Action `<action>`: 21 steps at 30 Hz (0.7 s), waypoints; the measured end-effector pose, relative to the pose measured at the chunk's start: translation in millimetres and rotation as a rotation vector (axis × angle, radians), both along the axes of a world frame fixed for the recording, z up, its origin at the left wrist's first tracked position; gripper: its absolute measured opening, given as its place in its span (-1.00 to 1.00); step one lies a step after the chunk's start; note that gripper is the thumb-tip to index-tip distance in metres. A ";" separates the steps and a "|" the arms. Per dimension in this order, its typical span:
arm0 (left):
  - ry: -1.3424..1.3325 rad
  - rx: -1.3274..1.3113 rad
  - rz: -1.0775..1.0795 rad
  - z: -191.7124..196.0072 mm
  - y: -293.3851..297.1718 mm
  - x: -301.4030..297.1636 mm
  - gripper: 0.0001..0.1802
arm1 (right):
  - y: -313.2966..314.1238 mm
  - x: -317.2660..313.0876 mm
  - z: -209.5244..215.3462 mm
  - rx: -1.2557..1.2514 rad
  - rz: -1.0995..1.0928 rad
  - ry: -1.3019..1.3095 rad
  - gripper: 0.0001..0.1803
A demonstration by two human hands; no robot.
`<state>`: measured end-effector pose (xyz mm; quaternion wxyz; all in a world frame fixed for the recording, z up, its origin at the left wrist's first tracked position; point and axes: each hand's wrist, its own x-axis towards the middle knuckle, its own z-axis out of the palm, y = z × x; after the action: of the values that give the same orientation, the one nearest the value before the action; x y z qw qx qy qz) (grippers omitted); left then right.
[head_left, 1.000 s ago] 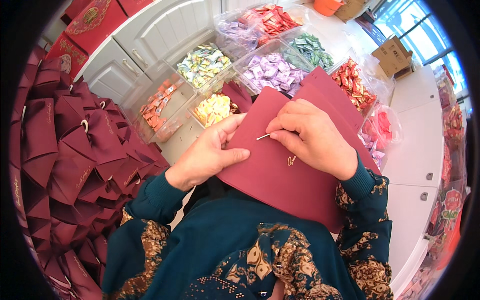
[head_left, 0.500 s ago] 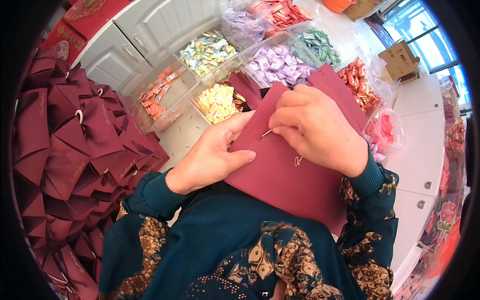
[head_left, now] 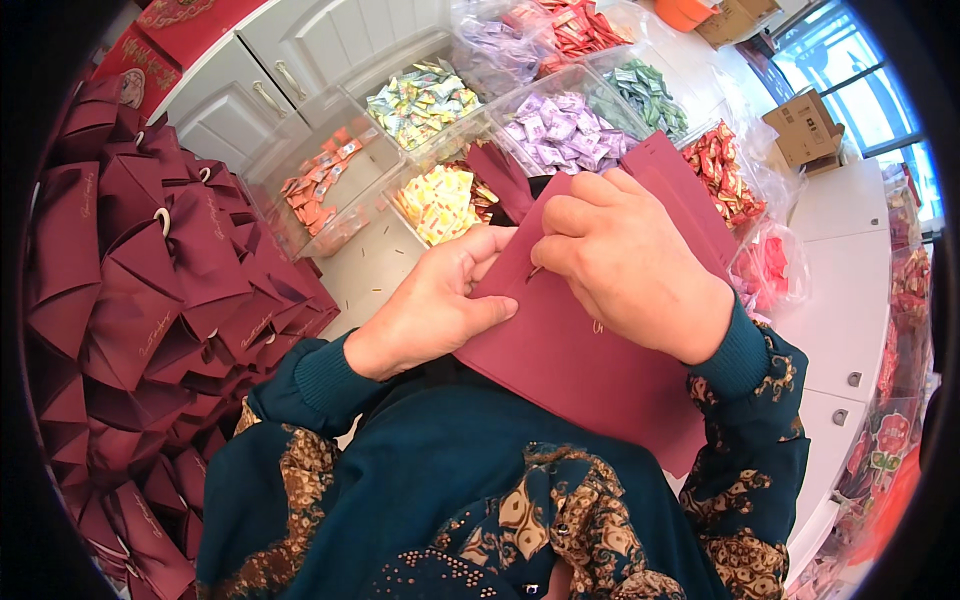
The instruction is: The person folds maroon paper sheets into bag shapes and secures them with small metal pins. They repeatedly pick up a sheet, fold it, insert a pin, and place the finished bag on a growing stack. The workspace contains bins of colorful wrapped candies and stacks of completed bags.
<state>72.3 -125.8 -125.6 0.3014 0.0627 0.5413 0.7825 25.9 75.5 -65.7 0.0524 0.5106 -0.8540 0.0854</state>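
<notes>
A flat maroon box blank [head_left: 590, 380] with gold script lies slanted in front of me, above my lap. My left hand [head_left: 425, 305] grips its left edge, thumb on top and fingers underneath. Over the upper part of the blank, my right hand [head_left: 630, 265] is closed in a pinch beside a small dark slit [head_left: 535, 272]. What sits between those fingertips is hidden by the hand. Another maroon sheet [head_left: 675, 190] shows behind the right hand, at the blank's far right.
Folded maroon boxes [head_left: 130, 330] with pale handles are heaped on the left. Ahead, clear bins hold yellow packets [head_left: 440, 200], purple packets [head_left: 565, 130], orange packets [head_left: 320, 185] and red packets [head_left: 715, 175]. White cabinets [head_left: 840, 290] stand to the right, and a cardboard box [head_left: 800, 130] sits beyond.
The right hand has shifted slightly left and covers more of the gold script. The pale bit at its fingertips is no longer visible; a dark slit shows there. The left hand keeps its grip.
</notes>
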 end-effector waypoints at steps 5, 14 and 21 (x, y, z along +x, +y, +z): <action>0.211 -0.049 0.101 -7.3 4.0 1.3 -0.41 | -3.5 -0.9 2.2 0.023 -0.029 0.025 -0.93; 0.034 0.020 0.077 -7.7 -4.6 -3.6 -0.43 | -3.4 -0.7 2.4 -0.014 -0.070 0.037 -0.90; 0.012 0.034 0.065 -5.3 -5.1 -5.0 -0.43 | -6.7 -12.2 -2.8 -0.210 -0.091 -0.088 -0.94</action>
<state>67.3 -130.9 -130.9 0.2716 0.0549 0.5315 0.8005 13.7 68.8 -68.5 0.0722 0.4587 -0.8641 0.1943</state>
